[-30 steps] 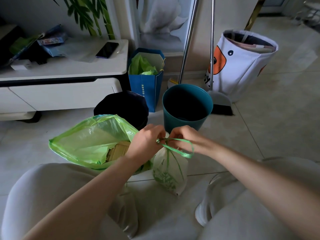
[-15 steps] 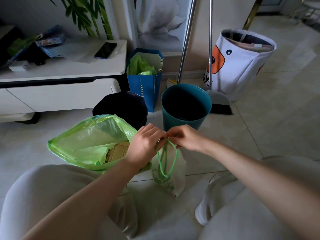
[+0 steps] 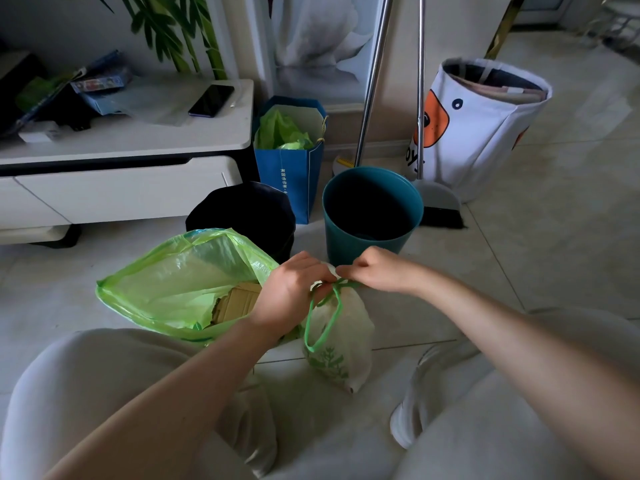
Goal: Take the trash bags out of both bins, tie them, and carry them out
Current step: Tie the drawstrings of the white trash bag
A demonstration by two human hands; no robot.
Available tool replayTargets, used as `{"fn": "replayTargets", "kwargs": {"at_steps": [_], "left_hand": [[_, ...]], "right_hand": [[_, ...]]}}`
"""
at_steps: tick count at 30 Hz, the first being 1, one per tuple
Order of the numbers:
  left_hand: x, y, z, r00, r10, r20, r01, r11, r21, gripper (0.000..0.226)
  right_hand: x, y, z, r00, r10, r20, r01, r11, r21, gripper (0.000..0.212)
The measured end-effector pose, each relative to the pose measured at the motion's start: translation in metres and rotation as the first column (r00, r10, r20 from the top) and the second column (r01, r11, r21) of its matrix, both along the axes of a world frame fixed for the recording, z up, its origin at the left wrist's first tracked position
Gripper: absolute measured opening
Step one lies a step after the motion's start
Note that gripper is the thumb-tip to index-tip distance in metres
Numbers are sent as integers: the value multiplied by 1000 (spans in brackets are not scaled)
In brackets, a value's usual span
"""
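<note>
- Tying is the step in hand: both bags look to be out of the bins, and I am working on the small white bag (image 3: 341,336) between my knees on the floor.
- My left hand (image 3: 291,292) pinches the gathered neck of that bag, fingers curled in on it.
- My right hand (image 3: 375,270) pinches the green drawstring (image 3: 323,323) right at the neck, touching my left hand; a loop of the string hangs down the front of the bag.
- I cannot tell whether the knot is already tight, since my fingers hide it.
- The big green bag (image 3: 173,282) lies open-mouthed just beside my left wrist, cardboard showing inside, not yet tied.
- The teal bin (image 3: 372,216) and the black bin (image 3: 242,211) stand just behind the bags; the teal one shows no liner.
- Next, I judge, the string needs pulling snug, then the same job on the green bag, drawing its wide mouth together first.
</note>
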State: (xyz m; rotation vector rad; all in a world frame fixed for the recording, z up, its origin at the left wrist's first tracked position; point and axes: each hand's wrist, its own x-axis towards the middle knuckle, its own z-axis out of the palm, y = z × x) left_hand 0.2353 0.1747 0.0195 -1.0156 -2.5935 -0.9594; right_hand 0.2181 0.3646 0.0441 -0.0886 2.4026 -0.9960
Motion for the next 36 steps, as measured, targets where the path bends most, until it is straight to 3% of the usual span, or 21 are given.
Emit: {"fn": "replayTargets", "kwargs": {"at_steps": [2, 8, 11, 13, 17, 22, 24, 30, 36], "left_hand": [[-1, -1, -2, 1000, -8, 9, 8, 1000, 6, 8], [-4, 0, 0, 991, 73, 110, -85, 990, 110, 12], [-2, 4, 4, 919, 202, 337, -266, 952, 154, 7], [-3, 6, 6, 804, 215, 555, -382, 901, 205, 5], [-9, 1, 14, 669, 175, 723, -541, 782, 311, 4], [-14, -23, 25, 487, -26, 873, -757, 486, 436, 12], [-18, -35, 27, 441, -92, 893, -788, 438, 434, 13], [-15, -64, -7, 161, 43, 986, -802, 587, 105, 14], [4, -77, -28, 23, 148, 989, -692, 716, -91, 13]], "right_hand": [[0, 3, 4, 1000, 9, -15, -9, 1000, -1, 54], [-4, 18, 18, 997, -79, 17, 81, 942, -325, 53], [-8, 27, 27, 968, -235, 92, 246, 790, -562, 30], [-11, 35, 35, 937, -310, 161, 338, 686, -645, 38], [-12, 44, 37, 884, -416, 215, 459, 677, -576, 43], [-15, 64, 29, 809, -540, 230, 571, 631, -525, 38], [-14, 72, 23, 770, -586, 253, 627, 618, -474, 36], [-6, 87, -5, 709, -672, 213, 705, 671, -228, 28], [-7, 92, -16, 771, -636, 36, 636, 771, -12, 28]]}}
